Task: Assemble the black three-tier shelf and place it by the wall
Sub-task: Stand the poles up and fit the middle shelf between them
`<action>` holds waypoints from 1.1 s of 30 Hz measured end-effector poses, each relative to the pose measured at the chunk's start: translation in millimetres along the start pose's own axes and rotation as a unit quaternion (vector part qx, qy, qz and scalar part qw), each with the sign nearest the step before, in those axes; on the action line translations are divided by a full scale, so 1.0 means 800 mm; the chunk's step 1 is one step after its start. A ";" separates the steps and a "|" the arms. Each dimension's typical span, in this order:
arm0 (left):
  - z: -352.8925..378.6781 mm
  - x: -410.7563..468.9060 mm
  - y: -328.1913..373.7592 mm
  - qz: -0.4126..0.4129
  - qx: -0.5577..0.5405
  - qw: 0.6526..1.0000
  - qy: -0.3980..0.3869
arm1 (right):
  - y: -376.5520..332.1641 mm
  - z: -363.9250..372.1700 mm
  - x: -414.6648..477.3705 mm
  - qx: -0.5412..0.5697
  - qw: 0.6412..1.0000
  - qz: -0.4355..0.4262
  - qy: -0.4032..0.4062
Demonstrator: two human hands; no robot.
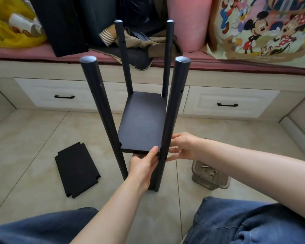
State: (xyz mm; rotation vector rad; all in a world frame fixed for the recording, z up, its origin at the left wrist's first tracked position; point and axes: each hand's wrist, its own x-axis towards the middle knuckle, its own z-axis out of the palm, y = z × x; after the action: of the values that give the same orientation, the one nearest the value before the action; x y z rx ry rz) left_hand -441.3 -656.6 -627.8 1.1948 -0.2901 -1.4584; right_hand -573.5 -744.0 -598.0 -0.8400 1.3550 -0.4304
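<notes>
The black shelf frame stands upright on the tiled floor with several round posts; the near right post [174, 110] rises beside a black shelf board [143, 124] set partway up between the posts. My left hand [144, 164] grips the board's near edge by its right corner, thumb on top and fingers underneath. My right hand [181, 147] wraps its fingers around the near right post at the board's level. A loose black shelf board [77, 167] with notched corners lies flat on the floor to the left.
A clear plastic container [209, 175] holding screws sits on the floor at the right. A bench with two drawers [63, 94] runs across the back, piled with bags, clothes and a pink cushion. My knees in jeans are at the bottom.
</notes>
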 end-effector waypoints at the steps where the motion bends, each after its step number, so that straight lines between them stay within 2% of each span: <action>1: -0.003 -0.002 0.001 -0.017 -0.011 1.000 0.004 | -0.001 -0.001 0.002 -0.004 1.000 -0.001 0.000; 3: -0.024 -0.003 0.001 -0.042 0.001 0.998 0.036 | -0.003 -0.001 0.005 -0.006 1.000 -0.001 0.002; 5: -0.055 -0.001 0.007 -0.045 0.008 0.993 0.112 | -0.004 -0.002 0.007 -0.006 1.000 0.003 0.006; 7: -0.088 0.006 0.027 -0.040 -0.017 0.978 0.206 | -0.004 -0.003 0.007 -0.010 1.000 0.004 0.009; 9: -0.111 0.017 0.054 -0.009 0.000 0.969 0.249 | -0.003 -0.002 0.007 -0.013 1.000 0.004 0.009; 11: -0.118 0.028 0.079 0.021 0.063 0.979 0.194 | -0.002 0.001 0.007 -0.013 1.000 0.004 0.008; 13: -0.113 0.034 0.096 0.003 0.108 0.990 0.085 | -0.002 0.002 0.006 -0.013 1.000 0.003 0.010; 15: -0.106 0.036 0.103 -0.019 0.145 0.989 0.018 | -0.002 0.002 0.005 -0.011 1.000 0.001 0.015; 20: -0.103 0.042 0.111 -0.024 0.188 0.982 0.010 | -0.002 0.002 0.004 -0.013 1.000 -0.004 0.024; 24: -0.102 0.048 0.124 -0.063 0.220 0.973 -0.007 | -0.002 -0.001 0.006 -0.012 0.999 -0.006 0.029; 27: -0.101 0.050 0.127 -0.091 0.207 0.974 -0.001 | -0.001 0.000 0.007 -0.013 1.000 -0.006 0.024; 33: -0.099 0.051 0.131 -0.092 0.205 0.974 -0.013 | -0.001 0.001 0.010 -0.010 1.000 -0.015 0.024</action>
State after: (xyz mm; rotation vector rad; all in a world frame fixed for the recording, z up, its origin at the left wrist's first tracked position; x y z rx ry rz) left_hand -309.1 -687.7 -605.1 1.5671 -0.5299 -1.6239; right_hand -570.9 -750.0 -602.3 -0.8711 1.3944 -0.4631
